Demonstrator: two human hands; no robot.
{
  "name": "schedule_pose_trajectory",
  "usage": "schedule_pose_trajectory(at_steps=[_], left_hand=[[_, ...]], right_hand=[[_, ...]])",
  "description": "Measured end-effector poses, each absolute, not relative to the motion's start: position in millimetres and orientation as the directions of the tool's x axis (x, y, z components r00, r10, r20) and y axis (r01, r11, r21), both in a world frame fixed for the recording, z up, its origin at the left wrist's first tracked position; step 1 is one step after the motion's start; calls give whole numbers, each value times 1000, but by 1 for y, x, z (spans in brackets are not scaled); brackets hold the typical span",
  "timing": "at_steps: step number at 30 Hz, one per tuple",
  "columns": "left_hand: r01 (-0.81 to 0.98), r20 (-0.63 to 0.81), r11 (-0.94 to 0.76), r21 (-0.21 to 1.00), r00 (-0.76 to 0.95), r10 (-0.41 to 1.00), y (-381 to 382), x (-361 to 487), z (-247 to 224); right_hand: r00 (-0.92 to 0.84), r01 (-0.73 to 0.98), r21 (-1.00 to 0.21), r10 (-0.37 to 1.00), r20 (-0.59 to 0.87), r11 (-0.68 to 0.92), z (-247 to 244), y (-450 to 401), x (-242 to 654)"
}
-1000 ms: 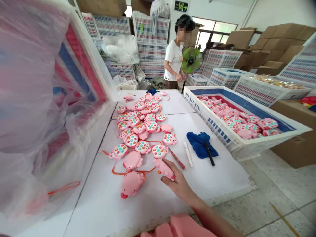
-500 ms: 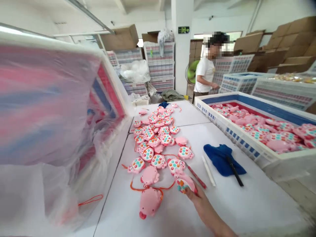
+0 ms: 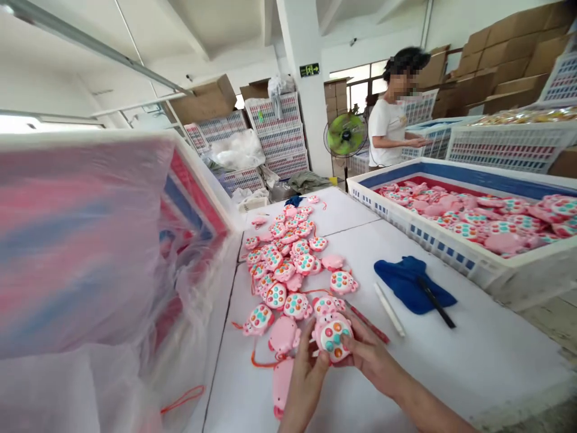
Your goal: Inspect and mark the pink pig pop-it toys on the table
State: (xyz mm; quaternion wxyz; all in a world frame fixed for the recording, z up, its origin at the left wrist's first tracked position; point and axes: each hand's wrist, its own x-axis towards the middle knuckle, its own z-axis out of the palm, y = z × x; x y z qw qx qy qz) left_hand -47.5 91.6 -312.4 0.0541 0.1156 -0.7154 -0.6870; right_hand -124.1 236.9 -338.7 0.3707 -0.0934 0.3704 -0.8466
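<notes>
- A heap of pink toys (image 3: 282, 267) is lying on the tabletop (image 3: 360, 400), ahead of your left hand (image 3: 309, 373) and right hand (image 3: 374, 358).
- A plain-backed toy (image 3: 282, 382) is lying just left of your left hand, which is partly covering it.
- A slim red stick (image 3: 372, 326) is lying just beyond your right hand, which is hiding its near part.
- Farther right of your right hand, a white stick (image 3: 389, 308) is lying near a blue cloth (image 3: 406, 285), with a black stick (image 3: 436, 302) resting across it.
- A white-rimmed crate (image 3: 500, 267) full of pink toys is standing beyond, to the right; plastic sheeting (image 3: 81, 252) is draping down well left of your hands.
- A co-worker (image 3: 386, 129) is standing far ahead, beside a green fan (image 3: 345, 135).
- Both your hands are curling around one button toy (image 3: 333, 340), gripping its opposite sides, buttons upward; your right thumb is touching the buttons.
</notes>
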Motion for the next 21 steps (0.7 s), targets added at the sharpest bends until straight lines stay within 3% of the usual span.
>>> schedule_pose_trajectory(at_steps=[5,10,16,21], left_hand=[[-144,-143,-25,989,-914,-380,110,-37,-337],[-212,-206,-20,977,-917,-341,108,-25,-336],[-221,-235,-80,972,-907,-348,119,-19,-339],[-286,-273,-33,958,-868,-415,123,-20,-340]], right_hand=[[-603,589,-757,-778,-177,-284,-348,246,-118],[-567,538,-828,-795,-216,-159,-347,246,-112],[-707,405,-885,-692,-145,-228,-353,237,-101],[-661,520,-813,-726,-189,-261,-366,236,-98]])
